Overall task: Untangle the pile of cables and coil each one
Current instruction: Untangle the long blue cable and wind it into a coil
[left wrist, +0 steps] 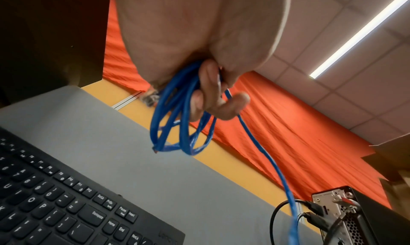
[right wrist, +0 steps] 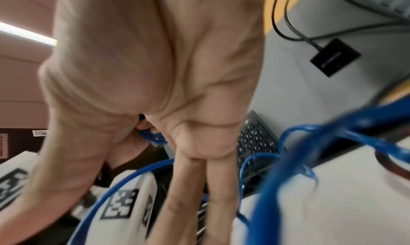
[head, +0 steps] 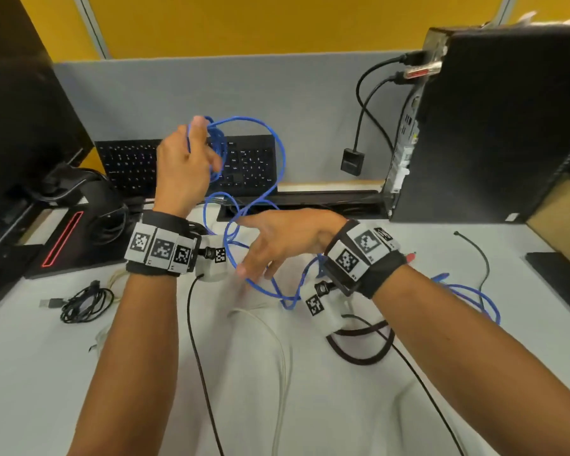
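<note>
- Head view: left hand (head: 181,166) raised above the desk (head: 343,406), its grip curled round a bundle of blue cable (head: 219,149) loops in front of the keyboard (head: 129,166).
- Left wrist view: glossy blue loops (left wrist: 177,126) hang from the curled fingers (left wrist: 208,91); one strand trails down.
- Right hand (head: 287,238) hovers low, grip spread, fingers straight among the slack blue strand; whether they touch it cannot be told.
- A black coil (head: 83,302), a white cable (head: 277,350) and a dark cable (head: 359,343) lie on the desk.
</note>
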The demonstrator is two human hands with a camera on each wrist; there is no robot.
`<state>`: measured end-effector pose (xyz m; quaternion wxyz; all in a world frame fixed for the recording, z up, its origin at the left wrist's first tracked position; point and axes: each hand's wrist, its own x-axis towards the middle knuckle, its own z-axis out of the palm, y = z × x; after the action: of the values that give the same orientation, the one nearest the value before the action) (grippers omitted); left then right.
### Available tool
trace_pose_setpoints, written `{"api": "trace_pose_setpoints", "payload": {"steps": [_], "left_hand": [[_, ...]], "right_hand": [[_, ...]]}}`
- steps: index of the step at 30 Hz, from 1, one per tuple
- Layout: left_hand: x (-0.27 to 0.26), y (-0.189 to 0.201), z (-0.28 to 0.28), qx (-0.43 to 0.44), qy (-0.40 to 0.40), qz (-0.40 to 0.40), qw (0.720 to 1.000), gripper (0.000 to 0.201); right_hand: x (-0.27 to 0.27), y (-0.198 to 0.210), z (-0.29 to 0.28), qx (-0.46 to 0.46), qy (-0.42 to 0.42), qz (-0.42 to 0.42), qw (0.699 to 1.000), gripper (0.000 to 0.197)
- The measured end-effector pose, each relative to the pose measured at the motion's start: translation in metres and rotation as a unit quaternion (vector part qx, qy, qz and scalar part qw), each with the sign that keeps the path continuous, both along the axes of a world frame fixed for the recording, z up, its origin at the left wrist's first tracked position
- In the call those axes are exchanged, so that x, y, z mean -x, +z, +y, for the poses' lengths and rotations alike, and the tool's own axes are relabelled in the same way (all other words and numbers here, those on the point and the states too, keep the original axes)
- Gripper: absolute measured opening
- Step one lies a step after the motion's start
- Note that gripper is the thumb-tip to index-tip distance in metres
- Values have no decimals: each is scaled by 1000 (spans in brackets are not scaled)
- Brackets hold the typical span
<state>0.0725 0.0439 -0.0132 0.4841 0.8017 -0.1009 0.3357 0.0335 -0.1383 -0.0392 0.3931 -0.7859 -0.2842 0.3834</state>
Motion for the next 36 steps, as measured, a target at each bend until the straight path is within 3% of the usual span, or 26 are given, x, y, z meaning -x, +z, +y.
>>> {"api": "trace_pose_setpoints", "payload": {"steps": [4, 6, 7, 8, 11, 13, 15, 19, 22, 27, 32, 36], "left_hand": [[-2, -6, -3, -46, -48, 39, 997, 43], [-3, -7, -3, -64, -55, 46, 995, 44], [-3, -7, -3, -67, -61, 48, 995, 43], [-3, -7, -2, -65, -73, 50, 994, 43], [-2, -7, -1, -78, -123, 56, 988, 40], [-2, -9, -2, -126, -136, 67, 980, 37], [-2, -11, -4, -146, -151, 92, 973, 41], [2, -10, -9, -53, -221, 126, 965, 45], [5, -9, -16, 12, -302, 165, 939, 44], [7, -7, -15, 57, -339, 208, 915, 42], [6, 3, 5, 263, -316, 190, 891, 40], [4, 8, 23, 390, -193, 145, 889, 41]], "right_hand": [[1, -6, 5, -84, 4, 70, 994, 80], [-1, 2, 6, -117, -31, 56, 991, 45], [-2, 6, 7, -120, -62, 11, 991, 23], [-5, 11, 7, -104, -97, -67, 988, 13], [-15, 26, 3, 5, -151, -342, 928, 35], [-18, 37, -4, 3, -166, -407, 898, 31], [-23, 46, -14, -65, -215, -438, 871, 28], [-36, 57, -33, -153, -323, -455, 816, 29], [-46, 59, -44, -187, -385, -460, 778, 29], [-61, 57, -58, -199, -458, -460, 734, 38], [-68, 49, -76, -167, -448, -477, 738, 44], [-71, 45, -93, -180, -419, -427, 781, 22]]}}
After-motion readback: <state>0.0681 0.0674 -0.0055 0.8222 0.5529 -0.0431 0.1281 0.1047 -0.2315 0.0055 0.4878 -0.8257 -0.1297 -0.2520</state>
